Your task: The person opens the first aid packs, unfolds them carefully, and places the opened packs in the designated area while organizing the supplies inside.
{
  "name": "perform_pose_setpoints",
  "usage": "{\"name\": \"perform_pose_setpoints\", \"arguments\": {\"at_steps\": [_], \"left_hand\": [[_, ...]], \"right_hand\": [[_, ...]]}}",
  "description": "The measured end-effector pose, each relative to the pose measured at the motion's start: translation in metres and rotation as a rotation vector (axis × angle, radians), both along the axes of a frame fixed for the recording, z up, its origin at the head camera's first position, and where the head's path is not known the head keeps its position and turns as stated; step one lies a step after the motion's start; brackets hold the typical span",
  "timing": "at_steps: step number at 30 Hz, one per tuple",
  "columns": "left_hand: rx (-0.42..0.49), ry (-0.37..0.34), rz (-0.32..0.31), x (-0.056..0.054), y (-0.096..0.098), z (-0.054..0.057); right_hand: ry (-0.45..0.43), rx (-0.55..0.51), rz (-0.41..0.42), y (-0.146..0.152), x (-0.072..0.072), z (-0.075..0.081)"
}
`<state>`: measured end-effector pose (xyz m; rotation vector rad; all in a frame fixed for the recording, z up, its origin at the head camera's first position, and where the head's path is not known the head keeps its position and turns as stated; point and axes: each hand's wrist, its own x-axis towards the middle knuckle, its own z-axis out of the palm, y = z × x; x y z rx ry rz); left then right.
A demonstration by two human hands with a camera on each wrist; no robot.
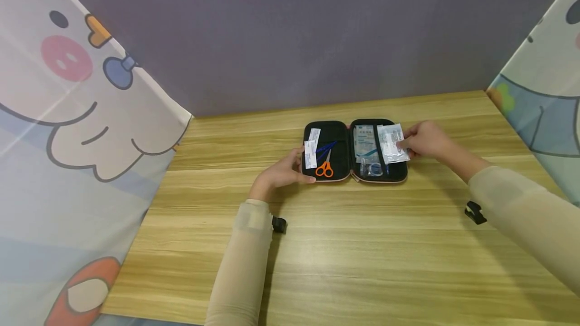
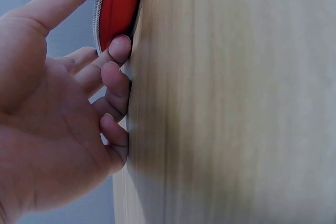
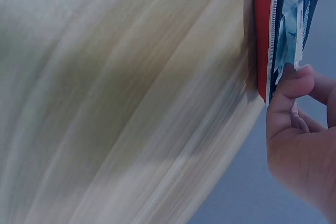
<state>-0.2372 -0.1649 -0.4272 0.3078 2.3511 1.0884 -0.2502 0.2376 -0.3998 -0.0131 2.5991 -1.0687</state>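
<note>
An open first-aid case with a black lining lies on the wooden table, its red shell and zipper visible in the right wrist view. My left hand holds the case's left half, thumb along the near edge and fingers at the left side. In the case's right half, my right hand pinches a white packet by its right edge. The left half holds orange-handled scissors, blue tweezers and white paper packets. Left of the dark strap are light-blue packets and a clear bag.
The wooden table extends around the case and ends at a grey wall behind. Cartoon-printed cloth hangs on the left, with more on the right. A black strap piece sticks out from the left sleeve, another from the right.
</note>
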Motion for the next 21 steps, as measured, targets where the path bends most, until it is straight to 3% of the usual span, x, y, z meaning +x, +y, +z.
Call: {"name": "perform_pose_setpoints", "arguments": {"at_steps": [11, 21], "left_hand": [[0.012, -0.001, -0.009, -0.001, 0.002, 0.0], [-0.013, -0.001, -0.008, 0.0, 0.001, 0.0]], "right_hand": [[0.035, -0.036, -0.034, -0.008, -0.006, -0.005], [0.01, -0.065, -0.036, -0.023, -0.011, -0.01]]}}
